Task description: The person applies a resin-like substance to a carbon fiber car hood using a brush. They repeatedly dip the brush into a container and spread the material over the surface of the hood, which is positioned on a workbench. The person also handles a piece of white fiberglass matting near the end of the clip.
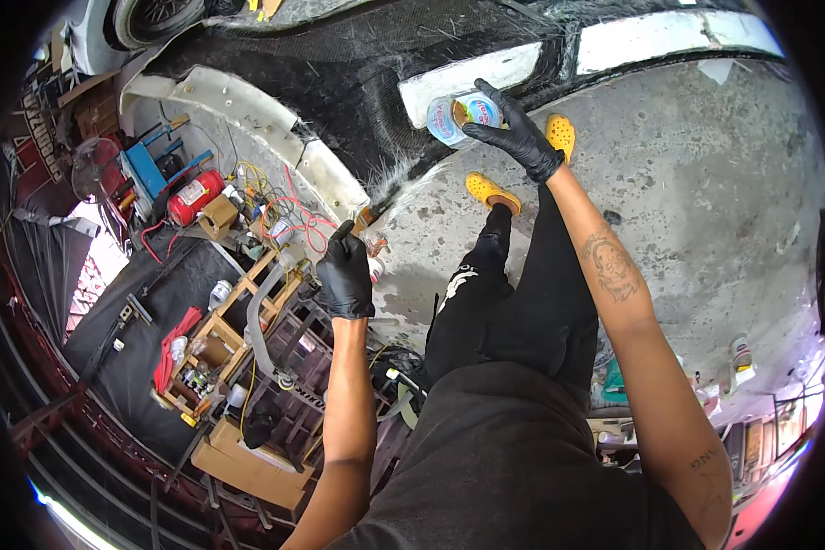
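Note:
My right hand (521, 137), in a black glove, grips a clear plastic tub (443, 121) with a blue and white label between thumb and fingers. Something amber shows inside the tub. It is held over a white strip of a large dark, fibrous panel (348, 105). To the left, my left hand (346, 275), also black-gloved, is raised with its fingers curled and close together. It is near the lower end of the panel's pale curved flange (325, 170). A small orange-brown piece (365, 219) shows beside its fingertips; I cannot tell whether the hand holds it.
Yellow clogs (492, 192) are on my feet on the stained concrete floor (687, 192). A red tank (195, 198), tangled hoses (293, 215) and a small box (218, 218) lie at the left. Closer in stand a wooden tray (202, 367) of supplies and a cardboard box (257, 463).

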The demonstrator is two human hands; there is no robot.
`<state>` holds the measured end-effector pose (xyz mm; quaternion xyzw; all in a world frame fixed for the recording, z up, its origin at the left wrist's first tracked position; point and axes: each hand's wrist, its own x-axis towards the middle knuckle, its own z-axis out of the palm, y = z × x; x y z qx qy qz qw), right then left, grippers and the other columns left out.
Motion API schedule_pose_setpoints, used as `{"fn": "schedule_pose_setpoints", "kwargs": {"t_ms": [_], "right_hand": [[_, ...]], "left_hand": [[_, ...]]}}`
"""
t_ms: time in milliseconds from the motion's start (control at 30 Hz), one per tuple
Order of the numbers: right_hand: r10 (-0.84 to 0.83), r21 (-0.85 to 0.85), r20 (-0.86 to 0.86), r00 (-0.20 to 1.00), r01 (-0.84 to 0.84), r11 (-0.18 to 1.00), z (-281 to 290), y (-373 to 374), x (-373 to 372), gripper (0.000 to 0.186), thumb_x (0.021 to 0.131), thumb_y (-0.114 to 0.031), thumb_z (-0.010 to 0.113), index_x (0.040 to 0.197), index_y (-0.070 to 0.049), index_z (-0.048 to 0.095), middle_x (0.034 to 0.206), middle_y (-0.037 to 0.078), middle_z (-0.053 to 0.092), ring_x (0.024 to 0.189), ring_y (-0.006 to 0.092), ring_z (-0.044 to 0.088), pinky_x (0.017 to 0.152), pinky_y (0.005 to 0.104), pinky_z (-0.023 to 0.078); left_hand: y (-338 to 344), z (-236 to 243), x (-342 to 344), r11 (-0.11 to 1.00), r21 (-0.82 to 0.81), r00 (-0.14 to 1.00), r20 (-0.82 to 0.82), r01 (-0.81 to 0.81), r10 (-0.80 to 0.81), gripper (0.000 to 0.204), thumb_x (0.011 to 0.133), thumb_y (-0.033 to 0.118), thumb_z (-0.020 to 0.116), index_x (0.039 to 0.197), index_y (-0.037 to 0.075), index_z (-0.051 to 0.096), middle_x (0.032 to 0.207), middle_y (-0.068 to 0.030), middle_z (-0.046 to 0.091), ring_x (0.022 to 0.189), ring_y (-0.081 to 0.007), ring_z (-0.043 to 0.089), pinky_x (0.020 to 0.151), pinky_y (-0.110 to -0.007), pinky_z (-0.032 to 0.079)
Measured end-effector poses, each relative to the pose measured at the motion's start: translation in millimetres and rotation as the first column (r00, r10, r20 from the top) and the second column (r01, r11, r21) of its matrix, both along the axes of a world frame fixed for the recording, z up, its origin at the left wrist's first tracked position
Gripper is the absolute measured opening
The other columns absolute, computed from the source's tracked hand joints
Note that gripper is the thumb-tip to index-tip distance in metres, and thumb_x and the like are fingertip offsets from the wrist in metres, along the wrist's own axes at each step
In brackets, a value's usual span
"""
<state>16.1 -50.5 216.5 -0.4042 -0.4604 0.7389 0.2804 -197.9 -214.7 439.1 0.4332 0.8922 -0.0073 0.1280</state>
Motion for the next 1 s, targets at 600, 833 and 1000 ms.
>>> {"fn": "schedule_pose_setpoints", "kwargs": {"t_ms": [600,833,1000], "right_hand": [[0.088,0.005,0.005,0.996,-0.088,0.996,28.4,9.8,-2.0,0.091,0.075,-0.038,0.081,0.146,-0.003,0.035,0.139,0.018,0.048,0.126,0.0252,0.048,0.107,0.0344,0.037],[0.069,-0.019,-0.022,0.997,-0.069,0.997,26.8,8.0,1.8,0.091,0.075,-0.039,0.081,0.146,-0.003,0.036,0.137,0.019,0.049,0.125,0.0258,0.049,0.106,0.0353,0.037],[0.087,-0.004,-0.025,0.996,-0.087,0.996,33.5,6.5,-4.2,0.092,0.074,-0.041,0.082,0.146,-0.004,0.036,0.136,0.018,0.051,0.124,0.0257,0.05,0.107,0.0356,0.037]], "left_hand": [[5.1,12.4,-0.3,0.999,0.042,0.991,0.133,-0.005,0.0,0.02,0.089,0.005,0.06,0.107,0.006,0.07,0.05,-0.0103,0.048,0.045,-0.0096,0.04,0.043,-0.031,0.033],[6.8,6.5,-19.4,0.994,0.09,0.997,0.022,-0.07,0.068,0.018,0.089,0.006,0.059,0.102,0.002,0.071,0.05,-0.0051,0.041,0.048,-0.006,0.037,0.044,-0.029,0.03],[-1.1,22.6,-19.8,0.973,0.192,0.992,0.037,-0.125,0.12,0.017,0.091,0.004,0.058,0.101,0.001,0.072,0.054,0.0032,0.046,0.051,-0.0038,0.037,0.045,-0.027,0.029]]}}
